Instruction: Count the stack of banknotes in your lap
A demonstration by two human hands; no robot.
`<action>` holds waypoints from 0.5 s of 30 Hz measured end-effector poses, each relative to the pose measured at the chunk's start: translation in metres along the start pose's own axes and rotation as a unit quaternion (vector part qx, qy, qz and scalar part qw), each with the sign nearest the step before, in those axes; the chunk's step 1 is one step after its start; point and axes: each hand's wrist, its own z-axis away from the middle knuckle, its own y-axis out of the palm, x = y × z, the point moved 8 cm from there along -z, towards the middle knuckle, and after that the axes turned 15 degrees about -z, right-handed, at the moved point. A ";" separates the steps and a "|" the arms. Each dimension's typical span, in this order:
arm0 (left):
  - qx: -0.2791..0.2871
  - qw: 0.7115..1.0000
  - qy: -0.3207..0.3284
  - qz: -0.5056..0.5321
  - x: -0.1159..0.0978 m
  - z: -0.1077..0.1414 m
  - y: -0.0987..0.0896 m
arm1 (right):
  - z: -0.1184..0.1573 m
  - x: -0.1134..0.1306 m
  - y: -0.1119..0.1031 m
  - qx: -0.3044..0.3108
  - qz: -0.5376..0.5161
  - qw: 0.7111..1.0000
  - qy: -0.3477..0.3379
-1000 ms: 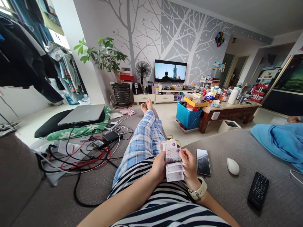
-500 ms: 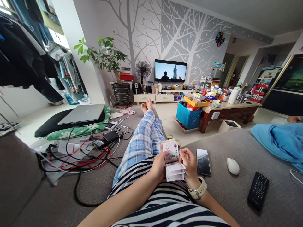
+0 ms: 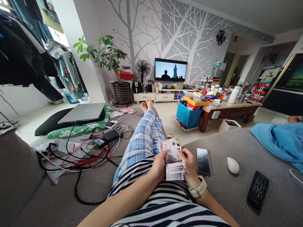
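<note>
A wad of banknotes (image 3: 167, 144), the front one marked 5, is held above my lap. My left hand (image 3: 159, 165) is closed around its left side, thumb pressed on the face of the notes. My right hand (image 3: 188, 162), with a pale watch (image 3: 199, 189) on the wrist, pinches the right edge of the front banknote (image 3: 174, 155), which sits a little lower than the notes behind it. Several folded-down banknotes (image 3: 175, 174) hang fanned below, between both hands. The lower fingers of my left hand are hidden behind the wad.
On the sofa to the right lie a smartphone (image 3: 203, 161), a white mouse (image 3: 233, 165), a black remote control (image 3: 258, 189) and a blue cloth (image 3: 279, 135). To the left are tangled cables (image 3: 78, 160) and a laptop (image 3: 82, 113). A cluttered coffee table (image 3: 205, 118) stands ahead.
The front banknote has been drawn down and to the right from the wad by my right hand. One more note shows among those folded down below.
</note>
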 end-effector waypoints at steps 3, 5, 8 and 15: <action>-0.017 1.000 -0.006 0.021 0.001 -0.003 -0.002 | 0.001 0.002 0.001 0.003 -0.004 1.000 -0.002; -0.027 0.999 -0.015 0.024 0.002 -0.003 -0.003 | 0.002 0.001 0.001 0.005 -0.007 1.000 -0.002; -0.036 0.999 -0.024 0.028 0.003 -0.003 -0.004 | 0.002 -0.001 0.000 0.006 -0.007 1.000 -0.004; -0.013 1.000 -0.008 0.025 0.002 -0.003 -0.003 | 0.002 -0.001 0.000 0.006 -0.011 1.000 -0.008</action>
